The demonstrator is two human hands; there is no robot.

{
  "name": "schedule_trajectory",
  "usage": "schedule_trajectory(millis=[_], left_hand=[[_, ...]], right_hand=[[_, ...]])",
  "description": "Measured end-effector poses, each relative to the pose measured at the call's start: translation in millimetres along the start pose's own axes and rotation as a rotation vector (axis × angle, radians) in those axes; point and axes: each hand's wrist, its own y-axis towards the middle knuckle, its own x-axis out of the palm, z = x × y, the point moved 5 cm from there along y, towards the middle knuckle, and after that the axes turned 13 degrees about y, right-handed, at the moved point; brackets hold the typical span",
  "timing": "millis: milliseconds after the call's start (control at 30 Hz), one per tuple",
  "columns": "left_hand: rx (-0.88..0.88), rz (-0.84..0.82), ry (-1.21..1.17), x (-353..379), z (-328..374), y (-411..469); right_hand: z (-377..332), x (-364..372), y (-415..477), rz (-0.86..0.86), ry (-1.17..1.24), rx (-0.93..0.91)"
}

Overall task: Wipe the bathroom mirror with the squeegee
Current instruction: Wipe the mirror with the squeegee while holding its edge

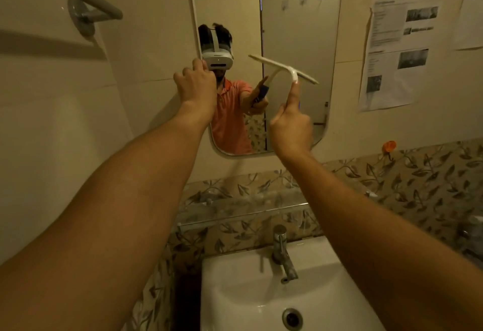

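The rounded wall mirror (295, 30) hangs above the sink. My right hand (291, 124) grips the handle of a white squeegee (283, 69), index finger stretched up along its neck. The blade lies tilted across the glass near the mirror's middle, its left end higher. My left hand (196, 87) curls its fingers round the mirror's left edge at about mid height. The glass reflects a person in an orange shirt with a headset.
A white sink (235, 286) with a metal tap (283, 255) stands below. A glass shelf (243, 210) runs under the mirror. A towel bar (86, 3) is fixed at the upper left; printed papers (397, 48) hang on the wall to the right.
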Motion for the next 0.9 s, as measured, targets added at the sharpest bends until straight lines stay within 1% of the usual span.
schedule_trajectory(millis=[133,333,500,567,633,700,767,900], left_hand=[[0.009,0.015,0.008,-1,-1,-2],[0.032,0.031,0.024,0,-2,-1],[0.044,0.026,0.036,0,-2,-2],[0.051,0.02,0.043,0,-2,-2],[0.065,0.013,0.049,0,-1,-3],[0.074,0.011,0.053,-2,-2,-2],[0.078,0.005,0.051,-2,-1,-2],[0.071,0.004,0.048,-1,-1,-2]], right_hand=[[31,19,-42,-0.064,-0.02,0.054],[64,36,-77,-0.075,-0.038,0.074],[96,43,-112,-0.146,-0.037,0.137],[100,38,-112,-0.151,0.013,0.149],[95,25,-98,-0.094,0.088,0.131],[87,2,-71,0.025,0.142,0.102],[79,-25,-34,0.137,0.19,0.115],[64,-63,34,0.235,0.194,0.167]])
